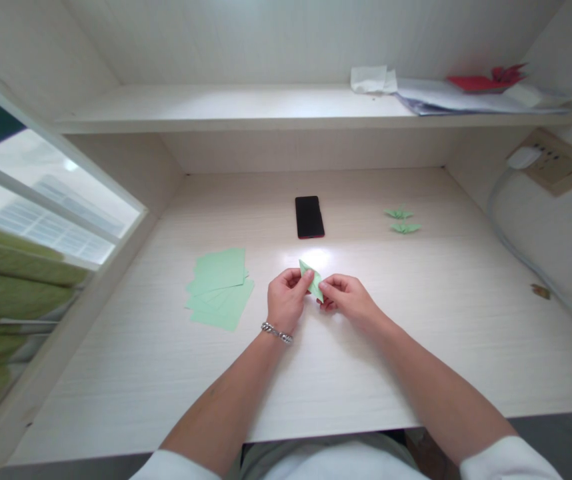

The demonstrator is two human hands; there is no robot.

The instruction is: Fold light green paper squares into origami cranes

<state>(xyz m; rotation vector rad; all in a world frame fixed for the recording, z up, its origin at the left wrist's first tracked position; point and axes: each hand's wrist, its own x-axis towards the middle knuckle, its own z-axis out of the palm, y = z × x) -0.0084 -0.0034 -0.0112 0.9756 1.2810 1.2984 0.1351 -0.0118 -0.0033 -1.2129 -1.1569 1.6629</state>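
Between my two hands is a piece of folded green paper (pixel 311 276), a narrow diamond with pointed ends, held just above the desk. My left hand (pixel 287 297) pinches its left side, thumb on top. At its lower right tip, my right hand (pixel 345 296) grips the paper between thumb and fingers. Several loose green paper sheets (pixel 221 283) lie in an overlapping pile to the left of my left hand. Two folded green paper cranes (pixel 405 228) sit one behind the other at the right rear of the desk.
A black phone (pixel 309 217) lies flat beyond my hands. Above the desk runs a shelf (pixel 216 107) bearing papers (pixel 446 100) and a red folded paper piece (pixel 507 73). A white cable (pixel 503 233) hangs from the wall socket (pixel 559 163) at right. A small brown object (pixel 541 291) lies near it.
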